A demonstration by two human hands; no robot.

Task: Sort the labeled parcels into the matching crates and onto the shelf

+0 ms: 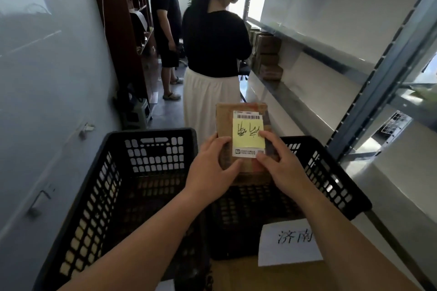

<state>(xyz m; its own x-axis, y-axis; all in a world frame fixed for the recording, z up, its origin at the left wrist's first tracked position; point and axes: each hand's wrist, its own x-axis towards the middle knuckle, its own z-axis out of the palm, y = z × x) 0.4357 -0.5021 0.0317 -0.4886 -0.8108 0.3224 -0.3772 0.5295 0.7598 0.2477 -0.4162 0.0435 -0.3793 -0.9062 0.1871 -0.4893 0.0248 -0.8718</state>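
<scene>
So far little looks sorted. Both black crates appear to hold nothing: the left crate (113,186) shows only its bare mesh floor, and what can be seen of the right crate (331,179) past the arms is bare too. Brown boxes (268,56) are stacked far down the shelf (314,47) on the right, near a person in a black top and white skirt (212,54); the near stretch of shelf carries nothing that can be made out. By that reckoning most of the job is left, starting with the parcel in hand.

That parcel (243,130), a flat brown package, is held up over the gap between the two crates, a bit nearer the right one, touching neither. Its yellow note (248,136) faces the camera with the handwriting upside down, just below a barcode strip. A white sign (289,242) with printed characters hangs on the near wall of the right crate; the note seems to bear the same characters inverted, so that crate is probably the match, though this is a guess.

The left hand (212,168) grips the parcel's lower left edge, thumb across the front and fingers curled behind. The right hand (281,158) pinches the lower right side, thumb on the note's edge. Both forearms reach forward, roughly level, meeting at the parcel.
</scene>
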